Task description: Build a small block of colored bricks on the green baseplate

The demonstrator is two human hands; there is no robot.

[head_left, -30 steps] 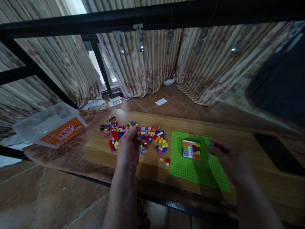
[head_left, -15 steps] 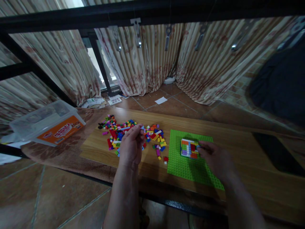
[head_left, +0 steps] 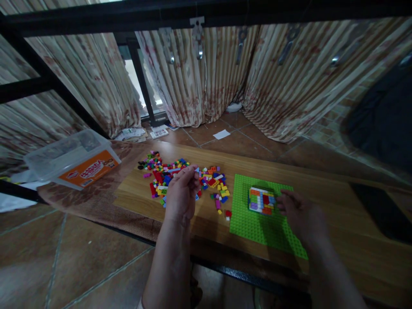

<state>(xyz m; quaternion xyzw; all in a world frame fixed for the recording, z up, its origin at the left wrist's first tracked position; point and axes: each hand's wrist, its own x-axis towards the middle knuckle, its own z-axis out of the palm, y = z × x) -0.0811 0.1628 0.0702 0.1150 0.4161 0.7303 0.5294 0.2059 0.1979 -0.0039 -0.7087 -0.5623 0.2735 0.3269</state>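
Observation:
My left hand (head_left: 183, 193) is raised over the loose toy bricks (head_left: 157, 177), its fingers pinched on a small light blue brick (head_left: 197, 170). Only a bit of that brick shows at the fingertips. A green studded baseplate (head_left: 242, 221) lies to the right. On it sits a low square build (head_left: 261, 201) of white, orange, red, green, purple and blue bricks. Just right of the build, my right hand (head_left: 299, 212) hovers over the baseplate with loosely bent fingers, apart from the bricks. I see nothing held in it.
A clear plastic box (head_left: 69, 156) with an orange label stands on the brown cloth at left. A dark flat panel (head_left: 381, 210) lies on the wooden board (head_left: 206, 223) at right. A black metal bar (head_left: 206, 15) crosses the top, with hooks hanging below it.
My right hand has drawn back slightly to the right from the build, which it was touching. The left hand keeps its pinch. The whole view has shifted a little.

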